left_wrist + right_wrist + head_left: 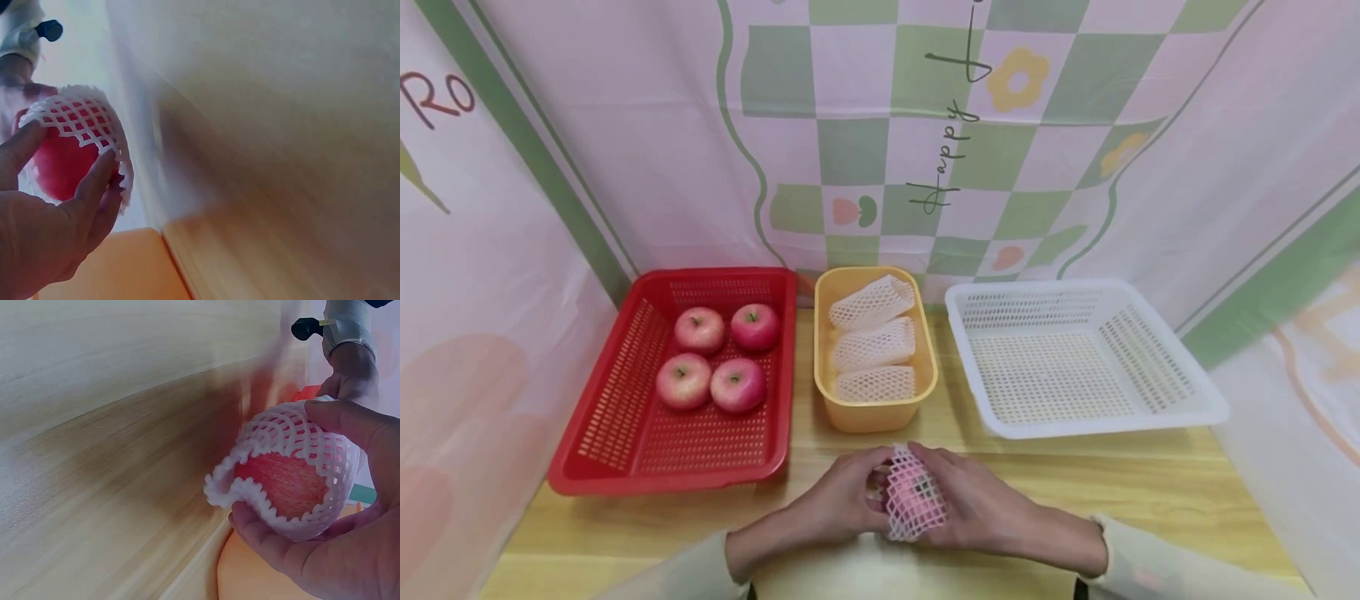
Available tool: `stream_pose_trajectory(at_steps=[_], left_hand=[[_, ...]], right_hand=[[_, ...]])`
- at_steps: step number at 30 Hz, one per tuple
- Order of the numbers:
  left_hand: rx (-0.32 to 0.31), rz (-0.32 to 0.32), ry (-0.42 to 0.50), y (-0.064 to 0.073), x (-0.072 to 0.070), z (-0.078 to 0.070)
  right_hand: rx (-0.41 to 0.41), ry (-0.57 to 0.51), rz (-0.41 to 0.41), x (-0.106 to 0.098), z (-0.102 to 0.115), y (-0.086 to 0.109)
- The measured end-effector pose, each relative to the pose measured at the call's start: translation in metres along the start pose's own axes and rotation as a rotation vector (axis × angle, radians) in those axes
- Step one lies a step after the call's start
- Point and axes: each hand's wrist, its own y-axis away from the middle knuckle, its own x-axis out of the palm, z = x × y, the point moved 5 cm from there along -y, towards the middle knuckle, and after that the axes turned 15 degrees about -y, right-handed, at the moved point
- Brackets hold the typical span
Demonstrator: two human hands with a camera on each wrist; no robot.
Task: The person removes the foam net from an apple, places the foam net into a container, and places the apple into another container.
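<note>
Both hands hold one red apple (pixel 284 484) between them, close to the table's front edge in the head view. A white foam net sleeve (pixel 913 496) is stretched over much of the fruit. In the left wrist view my left hand (pixel 59 219) has its thumb and fingers curled around the apple and the net's edge (pixel 81 125), with bare red skin showing below the mesh. My right hand (pixel 356 487) grips the netted side, thumb on top and fingers beneath. An open end of the net flares away from the apple in the right wrist view.
A red basket (pixel 670 482) with several apples (pixel 737 385) stands at the left. Behind the hands, a yellow bin (pixel 876 417) holds three foam nets (pixel 874 343). At the right is a white basket (pixel 1090 427) on the wooden table (pixel 1150 483); a printed curtain (pixel 850 150) hangs behind.
</note>
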Motion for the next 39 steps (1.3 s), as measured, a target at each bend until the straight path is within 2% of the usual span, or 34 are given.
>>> stream_pose_trajectory(at_steps=[5, 12, 21, 25, 31, 39], left_hand=[[0.041, -0.026, -0.169, -0.001, 0.000, -0.002], [0.049, -0.042, -0.282, -0.002, 0.000, -0.005], [0.064, -0.034, -0.284, 0.001, 0.000, -0.001], [0.050, -0.038, -0.271, 0.002, -0.002, 0.001], [0.065, -0.069, -0.266, 0.003, -0.005, -0.001], [0.062, -0.135, -0.267, 0.002, -0.009, -0.001]], right_hand=[[0.001, -0.005, -0.003, 0.001, 0.001, -0.001], [-0.022, -0.031, -0.029, 0.002, 0.002, -0.002], [-0.053, -0.088, -0.022, 0.003, 0.003, -0.003], [-0.081, -0.077, -0.037, 0.000, 0.003, -0.002], [-0.118, -0.050, -0.080, -0.006, 0.003, -0.002], [-0.103, -0.120, -0.136, -0.013, 0.001, -0.003]])
